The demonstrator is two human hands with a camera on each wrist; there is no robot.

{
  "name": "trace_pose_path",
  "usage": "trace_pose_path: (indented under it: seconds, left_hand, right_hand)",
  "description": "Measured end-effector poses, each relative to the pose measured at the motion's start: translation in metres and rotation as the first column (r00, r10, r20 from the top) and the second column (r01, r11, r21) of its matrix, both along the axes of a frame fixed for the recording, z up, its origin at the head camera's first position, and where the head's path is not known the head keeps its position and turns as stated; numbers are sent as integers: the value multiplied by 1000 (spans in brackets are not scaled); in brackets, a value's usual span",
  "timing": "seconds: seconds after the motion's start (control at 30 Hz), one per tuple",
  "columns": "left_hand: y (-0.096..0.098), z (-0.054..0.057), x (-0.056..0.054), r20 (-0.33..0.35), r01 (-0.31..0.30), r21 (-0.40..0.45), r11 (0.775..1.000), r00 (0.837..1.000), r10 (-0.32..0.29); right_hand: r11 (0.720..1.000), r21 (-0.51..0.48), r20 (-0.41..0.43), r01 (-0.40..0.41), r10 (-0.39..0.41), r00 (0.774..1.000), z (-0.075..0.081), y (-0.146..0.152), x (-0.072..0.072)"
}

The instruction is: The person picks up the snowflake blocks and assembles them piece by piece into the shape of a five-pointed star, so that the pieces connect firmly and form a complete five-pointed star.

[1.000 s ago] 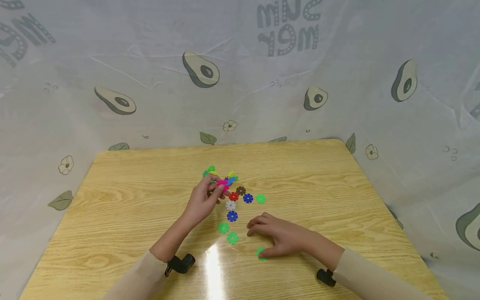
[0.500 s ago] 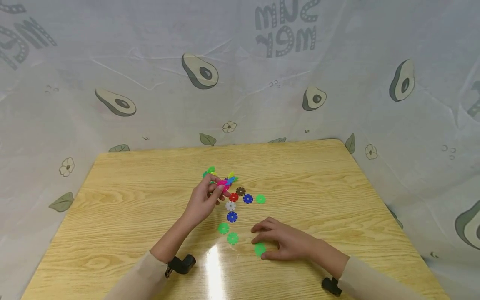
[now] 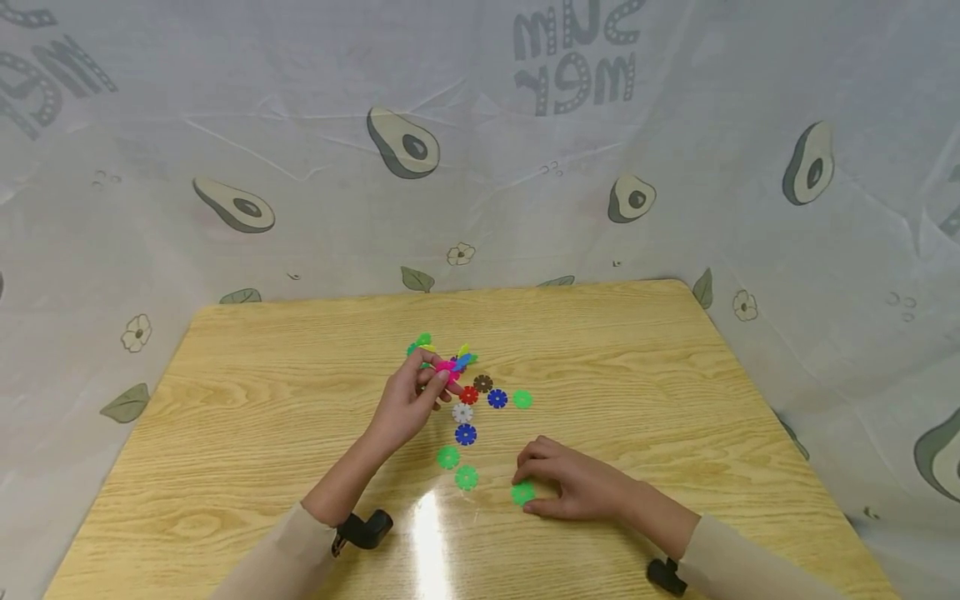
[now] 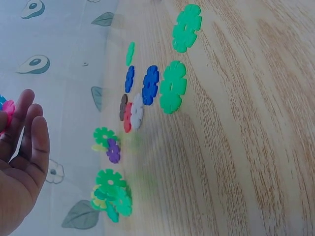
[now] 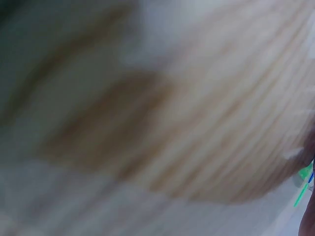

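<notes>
Near the middle of the table, my left hand [image 3: 405, 402] pinches a pink notched snowflake disc [image 3: 447, 367] between thumb and fingers. A light blue disc [image 3: 462, 362] stands out at an angle beside the pink one. In the left wrist view only part of the pink disc [image 4: 7, 109] shows at the left edge, past the fingers. My right hand [image 3: 573, 479] is low over the table with its fingers curled. Its thumb and fingertips grip a green snowflake disc [image 3: 522, 493] at opposite edges. The right wrist view is mostly blurred wood grain.
Loose discs lie between the hands: blue [image 3: 466, 434], white [image 3: 462, 413], red [image 3: 468, 395], brown [image 3: 483, 383] and several green [image 3: 467, 477]. Beyond the left hand sits a cluster of joined green discs [image 4: 113, 191], with a purple disc [image 4: 113, 151] nearby. A printed cloth [image 3: 525, 208] hangs behind the table [image 3: 600, 350].
My right hand has shifted slightly right, and its fingers have closed in on the green disc, which has slid a little away from me. The pink disc has turned slightly in my left hand.
</notes>
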State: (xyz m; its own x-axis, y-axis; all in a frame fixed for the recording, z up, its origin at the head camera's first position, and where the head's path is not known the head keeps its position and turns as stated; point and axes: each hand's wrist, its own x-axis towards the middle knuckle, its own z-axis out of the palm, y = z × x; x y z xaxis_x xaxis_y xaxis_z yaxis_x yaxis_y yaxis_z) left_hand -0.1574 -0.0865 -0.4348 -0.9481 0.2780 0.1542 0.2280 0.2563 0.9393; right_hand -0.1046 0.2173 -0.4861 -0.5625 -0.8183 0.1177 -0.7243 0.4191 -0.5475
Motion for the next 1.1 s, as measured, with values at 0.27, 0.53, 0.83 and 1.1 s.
trace_pose_path:
  seconds: [0.27, 0.53, 0.83, 1.1]
  left_hand:
    - [0, 0, -1, 24, 1, 17, 1000, 1000, -1]
    - [3, 5, 0, 39, 22, 55, 998, 999, -25]
    - [10, 9, 6, 23, 116, 110, 987, 993, -119]
    - [12, 11, 9, -11, 179, 116, 977, 984, -179]
  right_hand:
    - [996, 32, 43, 80, -81, 996, 12, -7, -7]
    - [971, -101, 107, 217, -206, 973, 51, -19, -38]
    - [929, -234, 60, 285, -279, 958, 79, -41, -56]
    - [896, -316, 114, 311, -290, 950, 85, -53, -59]
